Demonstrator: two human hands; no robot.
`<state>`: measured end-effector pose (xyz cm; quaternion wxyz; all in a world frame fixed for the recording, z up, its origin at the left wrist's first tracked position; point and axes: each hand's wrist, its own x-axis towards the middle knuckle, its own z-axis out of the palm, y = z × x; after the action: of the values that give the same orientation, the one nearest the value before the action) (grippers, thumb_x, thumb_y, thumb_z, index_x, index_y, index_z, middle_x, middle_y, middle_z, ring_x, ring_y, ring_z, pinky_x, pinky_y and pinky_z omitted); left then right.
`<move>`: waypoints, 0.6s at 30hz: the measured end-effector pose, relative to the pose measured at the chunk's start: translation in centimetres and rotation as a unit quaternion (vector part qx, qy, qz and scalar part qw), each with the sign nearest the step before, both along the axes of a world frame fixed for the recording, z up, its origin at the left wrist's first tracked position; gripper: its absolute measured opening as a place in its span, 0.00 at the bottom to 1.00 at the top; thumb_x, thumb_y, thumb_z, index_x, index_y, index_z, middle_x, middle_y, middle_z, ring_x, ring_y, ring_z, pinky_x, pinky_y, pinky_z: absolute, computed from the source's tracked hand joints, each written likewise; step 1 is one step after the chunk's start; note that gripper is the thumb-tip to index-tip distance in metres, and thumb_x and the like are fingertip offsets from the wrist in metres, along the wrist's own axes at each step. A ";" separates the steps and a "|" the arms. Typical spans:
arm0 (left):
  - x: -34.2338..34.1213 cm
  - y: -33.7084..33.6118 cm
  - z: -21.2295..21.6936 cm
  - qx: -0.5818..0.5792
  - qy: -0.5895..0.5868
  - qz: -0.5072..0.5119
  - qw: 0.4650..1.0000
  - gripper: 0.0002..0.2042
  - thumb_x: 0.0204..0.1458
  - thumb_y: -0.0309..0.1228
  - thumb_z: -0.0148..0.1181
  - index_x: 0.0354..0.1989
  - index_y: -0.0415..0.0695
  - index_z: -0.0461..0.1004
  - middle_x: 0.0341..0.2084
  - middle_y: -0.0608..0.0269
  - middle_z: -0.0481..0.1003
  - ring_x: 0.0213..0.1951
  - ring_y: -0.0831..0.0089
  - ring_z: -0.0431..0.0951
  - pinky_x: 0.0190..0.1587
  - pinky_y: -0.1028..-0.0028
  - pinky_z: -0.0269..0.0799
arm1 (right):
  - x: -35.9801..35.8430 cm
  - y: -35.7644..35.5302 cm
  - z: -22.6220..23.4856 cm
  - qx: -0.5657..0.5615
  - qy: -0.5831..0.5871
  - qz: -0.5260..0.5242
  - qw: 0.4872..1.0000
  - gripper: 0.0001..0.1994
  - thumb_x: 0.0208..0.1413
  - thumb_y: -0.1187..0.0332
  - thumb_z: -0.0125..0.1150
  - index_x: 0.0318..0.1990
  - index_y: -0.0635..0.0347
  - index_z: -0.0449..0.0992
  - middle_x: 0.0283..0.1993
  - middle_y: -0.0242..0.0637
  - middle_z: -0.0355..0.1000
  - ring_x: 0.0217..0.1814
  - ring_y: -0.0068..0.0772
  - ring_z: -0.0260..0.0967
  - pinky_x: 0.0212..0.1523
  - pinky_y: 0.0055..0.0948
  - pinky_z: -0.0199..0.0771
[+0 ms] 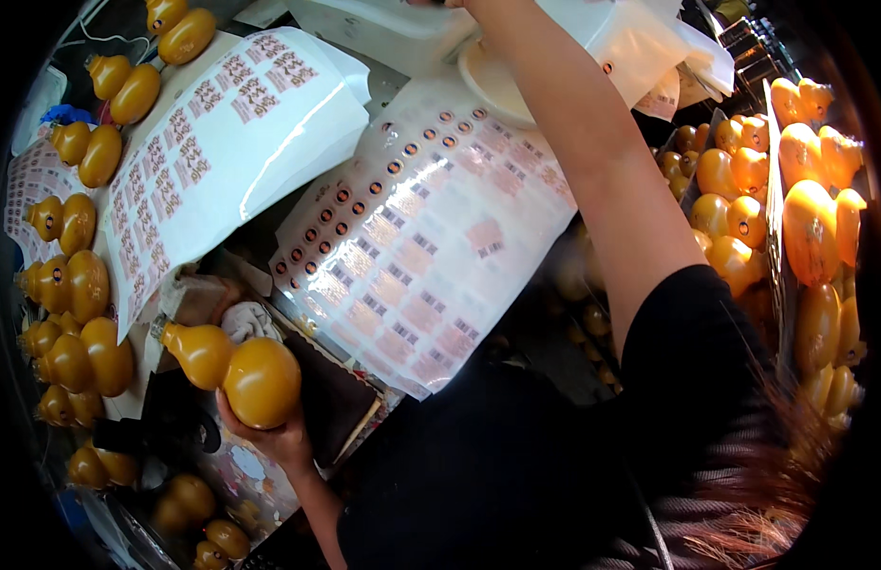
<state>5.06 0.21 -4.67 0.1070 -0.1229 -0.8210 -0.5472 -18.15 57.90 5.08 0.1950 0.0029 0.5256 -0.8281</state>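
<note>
i have my left hand (274, 441) cupped around the fat bulb of a yellow gourd (262, 384), gripping it from below, its narrow neck pointing to the upper left. just beyond it i see a crumpled grey cloth (248, 323). out to the left, more gourds (81, 285) stand in a line; to the right, others (809, 233) are packed together. farther on lie a glossy sticker sheet (431, 285) and, left of it, a white printed sheet (288, 157). farthest out, the upper edge crops my right hand (450, 4), so i can't tell its grip.
</note>
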 end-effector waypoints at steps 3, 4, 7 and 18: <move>-0.9 0.7 -0.1 0.010 0.012 -0.022 1.000 0.46 0.40 0.18 0.68 0.67 0.46 0.45 0.63 0.52 0.53 0.60 0.58 0.63 0.61 0.62 0.63 | 6.2 -5.9 2.6 -0.062 0.033 0.056 0.996 0.15 0.62 0.59 0.49 0.28 0.58 0.72 0.21 0.33 0.69 0.13 0.21 0.64 0.07 0.20 0.60; -0.7 0.7 0.1 0.008 0.018 -0.016 1.000 0.46 0.40 0.18 0.68 0.67 0.46 0.45 0.63 0.52 0.53 0.60 0.58 0.63 0.61 0.62 0.63 | 7.2 -8.9 2.2 -0.134 -0.108 0.078 0.982 0.16 0.62 0.59 0.49 0.28 0.61 0.72 0.21 0.35 0.69 0.15 0.24 0.67 0.07 0.21 0.64; -0.3 0.8 0.5 0.003 0.027 -0.013 1.000 0.45 0.40 0.17 0.67 0.67 0.46 0.46 0.63 0.52 0.53 0.59 0.59 0.64 0.60 0.63 0.63 | 15.3 -18.5 2.7 0.153 0.011 0.026 0.988 0.15 0.58 0.60 0.56 0.23 0.59 0.74 0.22 0.29 0.71 0.13 0.12 0.59 0.11 0.15 0.58; -0.4 1.6 1.1 -0.014 0.067 -0.044 0.997 0.42 0.44 0.21 0.69 0.67 0.48 0.49 0.63 0.53 0.54 0.61 0.60 0.60 0.63 0.63 0.57 | 33.9 -17.3 -7.7 0.688 0.212 -0.125 0.683 0.22 0.45 0.70 0.54 0.52 0.54 0.74 0.61 0.42 0.65 0.44 0.47 0.74 0.48 0.37 0.74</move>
<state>4.62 1.78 -3.55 0.1355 -0.1968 -0.8133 -0.5306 15.78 40.63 -2.60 -0.0837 0.0257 0.9696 -0.2285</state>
